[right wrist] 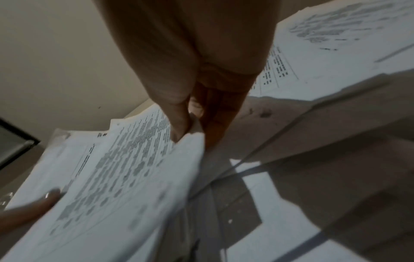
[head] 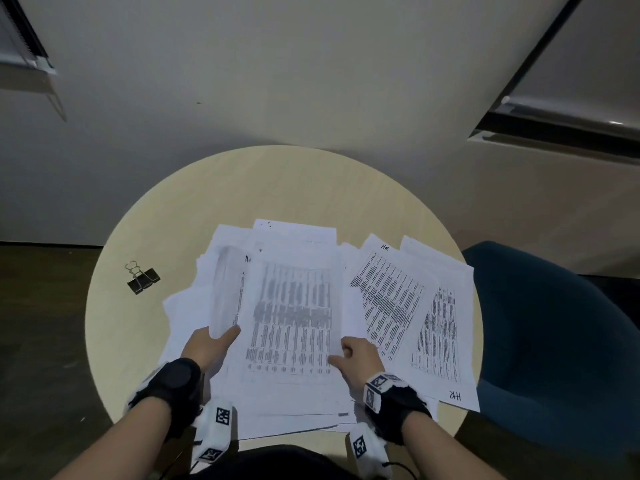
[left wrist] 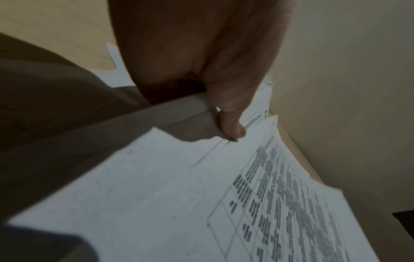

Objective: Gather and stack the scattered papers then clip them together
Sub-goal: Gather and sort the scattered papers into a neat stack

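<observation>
On the round table [head: 145, 223], the papers [head: 398, 299] lie spread out. The left hand [head: 211, 344] and right hand [head: 356, 355] each pinch the top sheet [head: 291, 306]. They are gathering. Next, the right-side sheets need pulling in. The clip [head: 142, 277] waits far left.

One round tabletop [head: 173, 216] carries the lot. On it lies one black binder clip [head: 142, 277] with two wire handles. The papers [head: 398, 299] are too many and too overlapped to count exactly: at least eight printed sheets show an edge or a face, and two of them, off to the right, lie fully readable as separate pages. Two hands are in view, one left hand [head: 207, 344] and one right hand [head: 356, 358], each with one black wrist strap, two straps in all. One blue chair [head: 554, 341] stands beside the tabletop. Four square coded markers show on the wrist gear.
</observation>
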Demonstrator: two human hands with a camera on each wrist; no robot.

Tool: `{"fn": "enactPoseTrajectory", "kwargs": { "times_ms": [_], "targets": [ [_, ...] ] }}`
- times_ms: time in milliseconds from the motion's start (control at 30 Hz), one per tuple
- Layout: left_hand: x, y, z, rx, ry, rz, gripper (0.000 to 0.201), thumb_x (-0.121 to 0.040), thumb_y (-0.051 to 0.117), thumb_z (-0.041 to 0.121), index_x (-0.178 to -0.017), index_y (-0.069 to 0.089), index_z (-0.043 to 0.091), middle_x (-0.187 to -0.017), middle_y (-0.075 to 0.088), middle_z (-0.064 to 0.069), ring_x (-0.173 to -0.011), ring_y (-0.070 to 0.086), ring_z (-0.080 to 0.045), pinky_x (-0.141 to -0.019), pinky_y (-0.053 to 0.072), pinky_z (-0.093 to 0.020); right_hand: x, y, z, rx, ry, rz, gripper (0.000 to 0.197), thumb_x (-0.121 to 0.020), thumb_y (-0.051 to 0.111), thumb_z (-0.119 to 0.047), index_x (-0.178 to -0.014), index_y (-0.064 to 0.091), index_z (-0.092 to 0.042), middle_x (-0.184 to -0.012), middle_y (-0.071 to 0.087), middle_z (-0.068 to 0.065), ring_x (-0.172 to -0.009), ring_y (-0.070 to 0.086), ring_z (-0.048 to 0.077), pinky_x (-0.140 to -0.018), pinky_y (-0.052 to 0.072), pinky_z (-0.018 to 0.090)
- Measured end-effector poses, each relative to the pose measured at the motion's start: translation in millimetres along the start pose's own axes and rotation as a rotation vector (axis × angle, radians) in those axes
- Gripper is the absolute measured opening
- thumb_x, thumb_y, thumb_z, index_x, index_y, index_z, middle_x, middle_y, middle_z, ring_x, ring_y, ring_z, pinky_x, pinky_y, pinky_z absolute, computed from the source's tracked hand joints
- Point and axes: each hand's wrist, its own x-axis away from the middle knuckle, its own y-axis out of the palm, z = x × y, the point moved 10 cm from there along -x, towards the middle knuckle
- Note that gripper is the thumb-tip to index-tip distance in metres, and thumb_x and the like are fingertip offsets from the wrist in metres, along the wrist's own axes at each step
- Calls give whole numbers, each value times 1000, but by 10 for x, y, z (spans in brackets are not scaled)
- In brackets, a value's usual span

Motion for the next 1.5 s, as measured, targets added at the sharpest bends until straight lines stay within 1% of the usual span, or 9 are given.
{"fn": "enactPoseTrajectory", "kwargs": {
  "times_ms": [100,200,267,367,467,767,1033,1267,1500],
  "targets": [
    [-51,-15,-82,-36,-66,-4,95,-81,51,69,-139,38,-6,-95,68,-17,-85,63,-30,-87,46,-36,-7,79,-73,12,-48,-56,51,-78,73,-26,-59,27,-17,-57,26,-2,-53,25,14,-55,22,27],
    [-109,-20,-125,-54,-66,-25,90,-79,64,59,-129,43,-13,-49,48,-3,-48,45,-19,-62,44,-28,31,131,-71,-86,-53,-107,46,-78,72,-41,-59,38,-18,-53,34,-7,-49,32,13,-51,32,26],
    [-112,1,-140,-75,-52,-38,63,-85,67,41,-121,53,-9,-64,61,-12,-59,59,-28,-60,46,-27,3,-49,-34,-193,-23,27,25,-84,65,-45,-81,64,-20,-73,62,-9,-65,58,7,-69,53,29],
    [-124,-21,-140,-64,-51,-17,45,-87,65,37,-114,60,1,-87,66,-16,-79,62,-37,-67,50,-37,-99,-423,280,-115,174,300,65,-80,65,-47,-134,46,-16,-133,49,5,-123,48,25,-100,45,43],
    [-156,-26,-184,-106,-67,-30,47,-86,64,40,-113,60,2,-79,58,-8,-74,60,-33,-57,43,-29,-123,-339,522,-146,429,189,103,-66,77,-43,-146,20,-13,-138,38,15,-122,46,36,-97,46,46],
    [-59,-48,-51,-219,-30,-71,41,-93,58,33,-117,58,0,-81,64,-4,-74,58,-25,-62,42,-27,-194,-259,312,-536,312,-65,31,-79,74,-5,-106,61,5,-63,63,1,-35,53,8,-36,38,16],
    [86,-201,106,-284,-35,-54,65,-94,55,40,-140,37,-2,-119,61,-16,-88,55,-26,-71,39,-27,-176,-509,297,-320,241,-54,49,-75,80,-21,-43,43,-16,-39,43,1,-35,37,16,-45,30,23],
    [-34,-410,-49,-210,-106,-26,63,-93,57,36,-137,40,-7,-117,60,-26,-103,59,-40,-75,49,-34,15,-1192,234,-349,233,445,16,-93,59,-17,-106,57,-8,-114,62,17,-86,54,24,-71,34,23],
    [-110,-447,-219,-131,-164,17,62,-92,60,31,-136,40,-8,-133,53,-25,-114,54,-43,-89,47,-42,564,-2094,-262,-479,-151,979,11,-97,49,-11,-97,60,-15,-76,61,9,-69,55,27,-57,39,26]
  ]
}}
